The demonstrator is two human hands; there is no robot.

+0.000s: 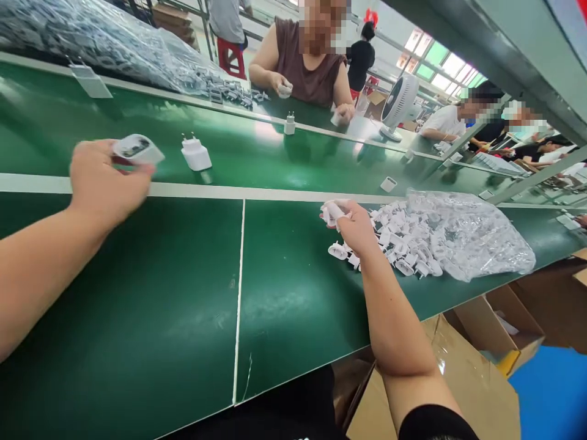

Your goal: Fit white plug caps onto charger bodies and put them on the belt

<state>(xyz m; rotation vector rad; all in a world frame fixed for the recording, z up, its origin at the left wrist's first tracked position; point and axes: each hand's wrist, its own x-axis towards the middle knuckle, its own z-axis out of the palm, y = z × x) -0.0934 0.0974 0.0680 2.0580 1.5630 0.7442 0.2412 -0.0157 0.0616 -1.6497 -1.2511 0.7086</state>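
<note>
My left hand (103, 177) is closed round a white charger housing (137, 150), whose open end shows dark parts inside. It is held above the green belt at the left. Just right of it a white charger with two pins (196, 154) stands on the belt. My right hand (355, 223) grips one or more white plug pieces (332, 212); the fingers hide how many. Beside and under that hand spreads a pile of white plug pieces (403, 238), spilling from a clear plastic bag (481, 235).
Another white charger (289, 124) and a white housing (388, 184) sit on the belt (247, 165). Across it a co-worker (312, 61) holds white parts near a fan (400, 104). A large plastic bag of parts (114, 43) lies far left. Cardboard boxes (477, 373) stand below right.
</note>
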